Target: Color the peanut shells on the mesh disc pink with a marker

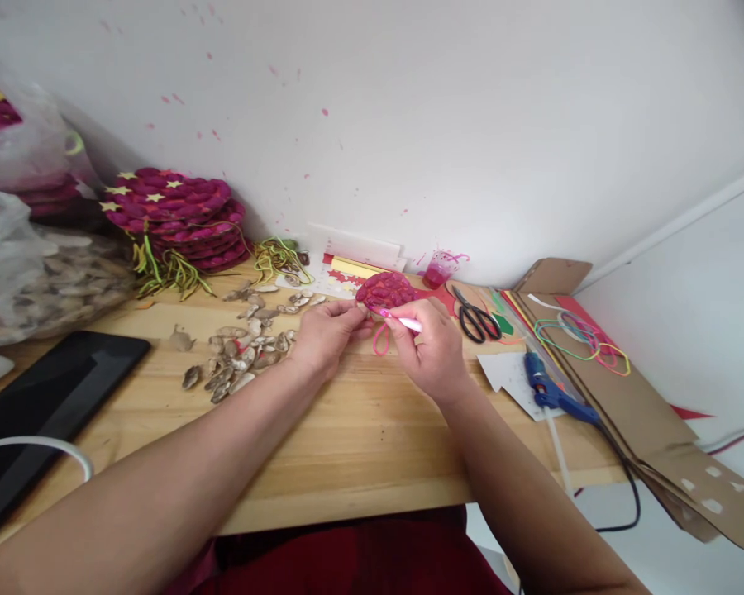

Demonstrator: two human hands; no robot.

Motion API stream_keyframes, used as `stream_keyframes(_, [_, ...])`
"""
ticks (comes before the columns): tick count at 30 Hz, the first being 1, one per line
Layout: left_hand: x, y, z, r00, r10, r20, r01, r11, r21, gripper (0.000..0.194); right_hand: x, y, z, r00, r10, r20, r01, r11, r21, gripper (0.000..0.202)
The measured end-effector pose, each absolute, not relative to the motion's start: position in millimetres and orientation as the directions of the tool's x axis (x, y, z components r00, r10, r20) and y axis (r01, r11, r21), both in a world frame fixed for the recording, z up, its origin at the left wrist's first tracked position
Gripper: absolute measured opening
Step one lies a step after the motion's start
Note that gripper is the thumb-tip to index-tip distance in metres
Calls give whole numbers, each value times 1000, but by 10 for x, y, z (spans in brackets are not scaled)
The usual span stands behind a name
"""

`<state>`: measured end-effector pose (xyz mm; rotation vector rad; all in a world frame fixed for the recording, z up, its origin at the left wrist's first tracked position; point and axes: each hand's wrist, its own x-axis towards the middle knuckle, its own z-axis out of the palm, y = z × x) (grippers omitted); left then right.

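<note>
In the head view, my left hand (326,335) is closed, its thumb and fingertips pinched at the lower left edge of a magenta shell-covered disc (388,289). My right hand (431,347) grips a white-handled paintbrush (411,324) smeared with pink, its front end close to the left fingertips and the disc. The brush tip itself is hidden by the fingers. Below the disc, between both hands, hangs a pink cord loop (381,340). Loose peanut shell halves (248,347) lie scattered left of my left hand. Behind the disc stands a cup with pink paint (439,268).
Black-handled scissors (477,321) and a blue glue gun (555,392) lie to the right, near cardboard (638,413) with coloured cords (586,339). On the left are a stack of magenta discs (177,215), a bag of shells (62,281) and a black tablet (55,413).
</note>
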<state>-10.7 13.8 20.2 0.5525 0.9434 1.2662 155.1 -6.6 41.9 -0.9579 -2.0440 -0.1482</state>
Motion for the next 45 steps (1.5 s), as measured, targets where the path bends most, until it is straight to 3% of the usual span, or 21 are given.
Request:
stream_keyframes(14, [-91,108,193,-39,977,-210,-446,171,879,12,1492,-55,433,-327,574,751,691,687,-225,4])
stream_keyframes(32, [-100,125,153,-52,983,-178,-455,135,880,20,1497,-89,465,-397,553,733,688,707,-161,3])
stream_keyframes(45, [-125,138,278,-28,951,-308,-509,252,823,8,1580,-62,454,-397,552,733,659,728,-191,3])
